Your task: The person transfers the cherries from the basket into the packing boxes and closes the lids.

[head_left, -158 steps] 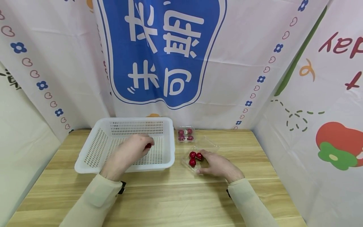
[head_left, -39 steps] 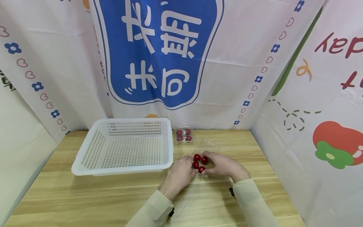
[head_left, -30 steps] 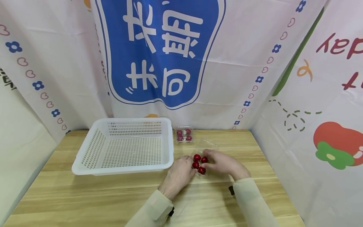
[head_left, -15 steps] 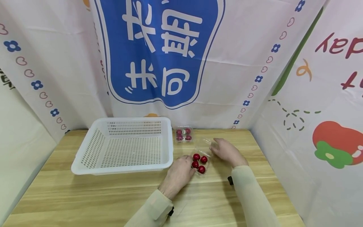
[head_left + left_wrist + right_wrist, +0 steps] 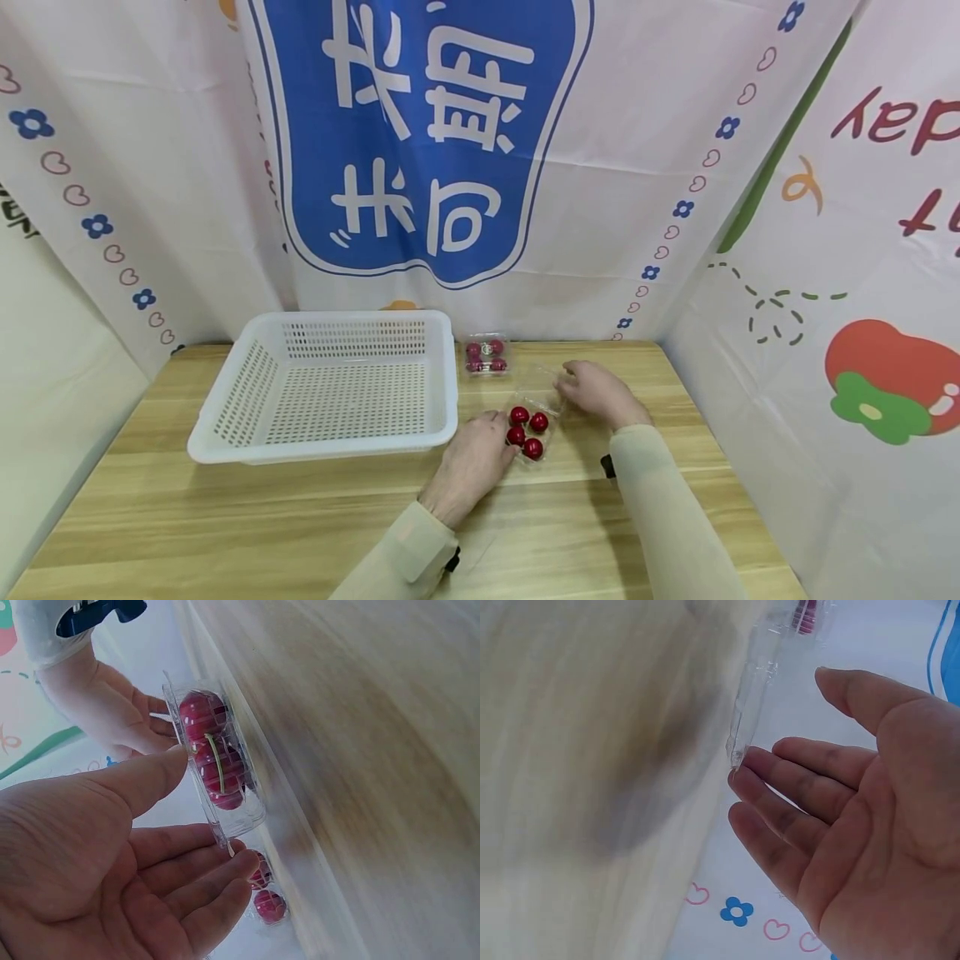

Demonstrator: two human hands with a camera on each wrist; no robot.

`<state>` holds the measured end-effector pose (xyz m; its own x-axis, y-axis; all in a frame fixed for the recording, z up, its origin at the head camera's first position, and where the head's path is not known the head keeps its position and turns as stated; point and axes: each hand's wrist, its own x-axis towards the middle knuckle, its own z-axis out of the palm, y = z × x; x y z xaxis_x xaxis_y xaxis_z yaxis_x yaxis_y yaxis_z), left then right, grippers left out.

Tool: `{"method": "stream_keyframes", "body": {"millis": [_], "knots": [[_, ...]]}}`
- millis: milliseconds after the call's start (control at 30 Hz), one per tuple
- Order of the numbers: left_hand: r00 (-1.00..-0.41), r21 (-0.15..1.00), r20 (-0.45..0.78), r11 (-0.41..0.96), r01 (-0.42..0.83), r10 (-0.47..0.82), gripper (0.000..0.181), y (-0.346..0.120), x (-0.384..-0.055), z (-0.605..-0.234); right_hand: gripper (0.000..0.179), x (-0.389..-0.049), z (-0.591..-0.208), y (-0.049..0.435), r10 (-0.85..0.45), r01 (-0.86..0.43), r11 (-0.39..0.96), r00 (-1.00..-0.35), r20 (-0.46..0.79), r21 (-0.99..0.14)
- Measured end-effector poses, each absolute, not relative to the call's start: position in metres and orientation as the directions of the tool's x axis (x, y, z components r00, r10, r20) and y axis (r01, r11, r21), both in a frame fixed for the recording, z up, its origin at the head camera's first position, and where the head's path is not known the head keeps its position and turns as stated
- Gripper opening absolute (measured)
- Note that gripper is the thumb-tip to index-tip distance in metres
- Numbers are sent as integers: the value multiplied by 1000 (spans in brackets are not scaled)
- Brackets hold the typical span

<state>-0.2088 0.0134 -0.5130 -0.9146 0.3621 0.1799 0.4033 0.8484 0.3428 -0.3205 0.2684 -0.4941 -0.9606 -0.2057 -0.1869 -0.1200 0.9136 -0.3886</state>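
In the head view, a clear plastic clamshell box [image 5: 246, 823] lies on the table with its lid [image 5: 536, 382] folded back, away from the person. Several shiny red cherries [image 5: 533, 448] sit in its base; one shows a green stem in the left wrist view. My left hand [image 5: 474, 454] holds the base by its left side, thumb at the near end of the rim and fingertips at the far corner. Beyond the cherries, my right hand [image 5: 602, 396] has relaxed fingers, with fingertips [image 5: 739, 776] right at the lid's outer edge and the thumb apart from it.
A white perforated plastic basket [image 5: 322, 452] stands on the left of the wooden table [image 5: 337, 533]. Behind the open box is a second clear box [image 5: 487, 355] of cherries, lid down. Printed cloth [image 5: 585, 250] hangs along the table's back and right.
My left hand has moved from inside the basket, where it held a cherry, to the box's left side. The box has one more cherry. My right hand has moved from the cherries to the lid.
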Motion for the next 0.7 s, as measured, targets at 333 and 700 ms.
{"method": "stream_keyframes", "body": {"millis": [333,700], "knots": [[-915,340,179,850,402,362,42,14,-209,-513,63,-325,-479,270,-173,-109,929,-973,-156,-353],[-916,342,177,850,401,361,41,13,-209,-513,55,-318,-459,269,-183,-150,911,-982,-51,-383]]}}
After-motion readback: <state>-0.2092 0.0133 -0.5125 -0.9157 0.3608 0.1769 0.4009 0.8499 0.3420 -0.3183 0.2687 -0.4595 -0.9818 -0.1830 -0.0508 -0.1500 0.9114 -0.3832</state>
